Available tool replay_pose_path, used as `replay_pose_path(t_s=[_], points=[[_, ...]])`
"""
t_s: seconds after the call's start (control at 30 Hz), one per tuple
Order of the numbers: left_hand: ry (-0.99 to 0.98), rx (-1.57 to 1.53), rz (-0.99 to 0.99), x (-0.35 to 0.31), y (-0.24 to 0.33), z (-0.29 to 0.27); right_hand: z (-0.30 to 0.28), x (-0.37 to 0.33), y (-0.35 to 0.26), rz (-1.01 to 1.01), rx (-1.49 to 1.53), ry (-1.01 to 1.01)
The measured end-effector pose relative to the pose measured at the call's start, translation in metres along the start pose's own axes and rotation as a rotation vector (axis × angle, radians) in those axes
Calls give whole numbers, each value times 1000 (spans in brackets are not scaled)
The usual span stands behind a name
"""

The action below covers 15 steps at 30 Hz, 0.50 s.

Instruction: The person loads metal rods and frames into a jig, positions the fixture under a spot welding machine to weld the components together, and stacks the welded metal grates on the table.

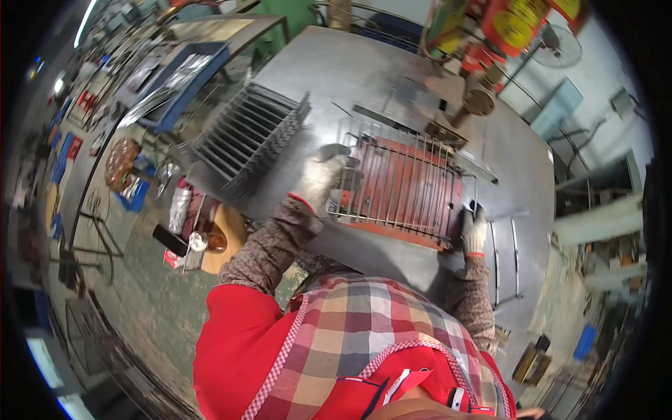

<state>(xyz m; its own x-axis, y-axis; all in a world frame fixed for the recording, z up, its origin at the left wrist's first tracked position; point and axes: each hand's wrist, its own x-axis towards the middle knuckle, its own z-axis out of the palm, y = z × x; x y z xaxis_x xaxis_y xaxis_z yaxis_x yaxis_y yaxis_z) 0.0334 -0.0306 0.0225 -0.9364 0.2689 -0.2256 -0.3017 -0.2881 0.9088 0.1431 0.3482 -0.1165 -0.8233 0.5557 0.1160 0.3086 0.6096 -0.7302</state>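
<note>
A wire rack [409, 183] of parallel metal rods lies over a red flat jig plate [392, 231] on the metal workbench. My left hand [322, 177], in a white glove with dark fingertips, closes on the rack's left end. At the rack's right end, my gloved right hand [474, 229] is closed around its near corner wire, though the fingertips are partly hidden. Beyond the plate runs a long flat metal bar [392, 120]. A machine head [479, 98] stands just past the rack's far right corner.
Left of the rack, a stack of dark wire racks [245, 136] rests on the workbench [336, 66]. Thin metal rods [516, 255] lie near the right edge. A stool [227, 234] with bottles is at the left, and a blue tray [175, 87] of metal strips stands beyond.
</note>
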Motion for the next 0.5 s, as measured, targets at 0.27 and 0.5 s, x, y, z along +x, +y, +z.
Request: replay_pose_path(t_s=[0.27, 0.5], points=[[549, 126, 558, -6, 60, -213, 0, 2, -12, -37, 20, -11], [617, -306, 405, 0, 57, -252, 3, 8, 1, -36, 21, -16]])
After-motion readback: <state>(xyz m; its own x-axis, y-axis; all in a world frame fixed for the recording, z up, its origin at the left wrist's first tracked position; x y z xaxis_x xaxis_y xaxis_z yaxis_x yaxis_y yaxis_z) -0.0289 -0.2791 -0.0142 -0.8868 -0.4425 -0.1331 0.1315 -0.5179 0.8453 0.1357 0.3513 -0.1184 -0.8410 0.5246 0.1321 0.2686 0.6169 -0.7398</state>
